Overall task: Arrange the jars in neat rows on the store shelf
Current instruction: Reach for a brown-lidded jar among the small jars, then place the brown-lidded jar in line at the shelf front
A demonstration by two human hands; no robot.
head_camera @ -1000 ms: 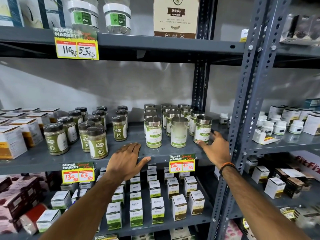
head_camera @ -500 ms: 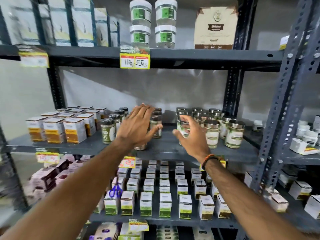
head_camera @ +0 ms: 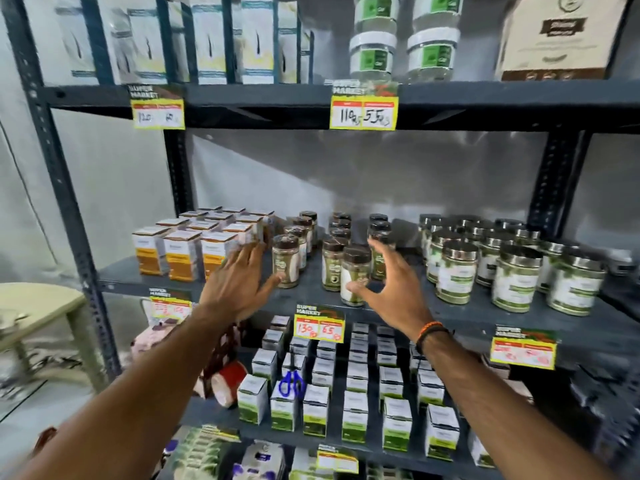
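Observation:
Dark-lidded jars with green labels (head_camera: pixel 286 261) stand in rough rows on the middle grey shelf (head_camera: pixel 311 297). One of them (head_camera: pixel 354 276) stands further forward than the rest. To their right is a group of silver-lidded jars (head_camera: pixel 516 278). My left hand (head_camera: pixel 239 280) is spread open in front of the left dark-lidded jar, its thumb close to the jar's base. My right hand (head_camera: pixel 391 282) is open and curved beside the forward jar, its thumb near the jar's lower side; neither hand grips anything.
Orange and white boxes (head_camera: pixel 180 252) fill the shelf's left end. Small green boxes (head_camera: pixel 353 415), blue scissors (head_camera: pixel 291 383) and a tape roll (head_camera: pixel 230 382) lie on the shelf below. Price tags (head_camera: pixel 319 328) hang on the shelf edges. A pale table (head_camera: pixel 41 306) stands at left.
The view has swung left and closer to the dark-lidded jars. Both hands moved from the silver-lidded jars' side to either side of the dark-lidded group and lowered slightly.

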